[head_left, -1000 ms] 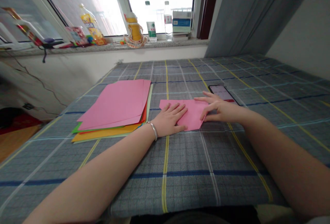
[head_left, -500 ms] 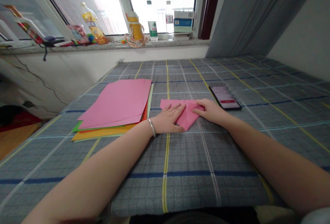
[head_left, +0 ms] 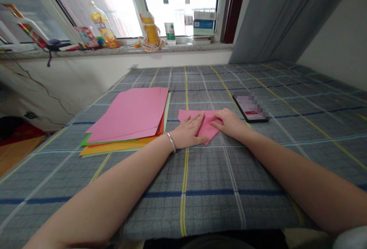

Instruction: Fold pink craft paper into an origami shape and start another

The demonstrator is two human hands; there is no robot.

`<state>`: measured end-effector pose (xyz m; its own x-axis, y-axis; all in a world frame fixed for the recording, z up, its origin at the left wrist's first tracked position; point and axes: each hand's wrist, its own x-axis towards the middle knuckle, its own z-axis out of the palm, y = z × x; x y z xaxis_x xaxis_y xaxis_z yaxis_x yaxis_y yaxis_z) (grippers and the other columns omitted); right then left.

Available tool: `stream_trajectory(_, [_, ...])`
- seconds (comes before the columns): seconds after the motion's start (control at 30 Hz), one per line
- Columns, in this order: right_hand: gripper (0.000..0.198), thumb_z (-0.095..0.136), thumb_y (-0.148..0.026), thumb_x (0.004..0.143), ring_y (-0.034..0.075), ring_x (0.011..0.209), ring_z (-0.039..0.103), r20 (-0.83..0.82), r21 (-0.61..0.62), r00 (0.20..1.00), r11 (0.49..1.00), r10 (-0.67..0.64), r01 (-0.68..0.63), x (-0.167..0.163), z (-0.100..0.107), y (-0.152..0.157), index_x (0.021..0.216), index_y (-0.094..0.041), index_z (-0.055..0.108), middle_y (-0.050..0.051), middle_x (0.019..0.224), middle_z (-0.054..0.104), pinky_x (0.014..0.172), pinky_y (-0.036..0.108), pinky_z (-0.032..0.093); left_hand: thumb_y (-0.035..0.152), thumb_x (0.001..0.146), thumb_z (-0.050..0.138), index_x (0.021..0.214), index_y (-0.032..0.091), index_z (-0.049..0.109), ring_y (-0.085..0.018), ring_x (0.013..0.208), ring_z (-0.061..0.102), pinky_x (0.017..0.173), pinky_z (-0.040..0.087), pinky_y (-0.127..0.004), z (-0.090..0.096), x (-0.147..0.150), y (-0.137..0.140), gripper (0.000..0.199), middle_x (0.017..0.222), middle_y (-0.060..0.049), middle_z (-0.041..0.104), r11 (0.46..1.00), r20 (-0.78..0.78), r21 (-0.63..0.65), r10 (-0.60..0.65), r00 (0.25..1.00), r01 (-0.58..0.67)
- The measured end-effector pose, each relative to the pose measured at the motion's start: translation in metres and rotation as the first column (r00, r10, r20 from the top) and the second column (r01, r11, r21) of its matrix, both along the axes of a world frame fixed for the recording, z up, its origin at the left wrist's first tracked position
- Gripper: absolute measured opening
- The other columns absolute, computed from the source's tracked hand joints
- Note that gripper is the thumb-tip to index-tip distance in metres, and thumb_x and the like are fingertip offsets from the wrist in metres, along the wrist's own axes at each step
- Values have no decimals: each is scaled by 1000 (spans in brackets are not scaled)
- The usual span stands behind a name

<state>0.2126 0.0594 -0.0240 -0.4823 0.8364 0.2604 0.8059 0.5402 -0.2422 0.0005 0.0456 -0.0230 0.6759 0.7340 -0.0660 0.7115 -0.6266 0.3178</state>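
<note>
A folded piece of pink paper (head_left: 207,127) lies on the checked cloth, its lower end narrowing to a point. My left hand (head_left: 187,132), with a silver bangle at the wrist, rests flat over the paper's left part, fingers stretched and thumb near the lower point. At the paper's upper right edge, my right hand (head_left: 228,122) has its thumb and bent fingers closed on the paper. Part of the paper is hidden under both hands.
Left of my hands lies a stack of coloured paper (head_left: 132,113), pink on top. A phone (head_left: 250,108) lies to the right. Bottles, a yellow cup (head_left: 151,33) and boxes (head_left: 203,25) line the windowsill behind the checked cloth (head_left: 212,210).
My right hand has slid slightly left and inward along the paper. My left hand has shifted a little, its thumb now slightly further right. The paper has barely moved.
</note>
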Motion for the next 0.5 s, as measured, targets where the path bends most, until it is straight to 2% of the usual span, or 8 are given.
stream_trajectory(0.2, [20,52,-37,89,24,87,56,38,4,997,998,-64,64,-2,-1,0,85,-20,63,8,92,69,78,35,42,56,83,47,149,5,11,-28,146,11,117,7,-45,0,0,0,91,156,-21,11,999,-40,38,-13,999,14])
stream_trajectory(0.37, [29,52,-44,88,26,90,58,55,-19,991,992,-125,126,-3,-2,2,91,-19,65,11,99,69,79,36,42,56,83,47,149,5,14,-28,146,11,117,7,-45,0,1,-1,89,156,-21,13,999,-55,53,-5,998,7])
stream_trajectory(0.5, [33,50,-47,88,26,91,59,55,-26,983,984,-173,175,-3,-2,2,95,-19,65,10,98,70,79,36,42,62,81,49,149,2,11,-30,146,8,118,6,-43,3,2,-3,98,156,-20,9,999,-100,45,21,995,-16])
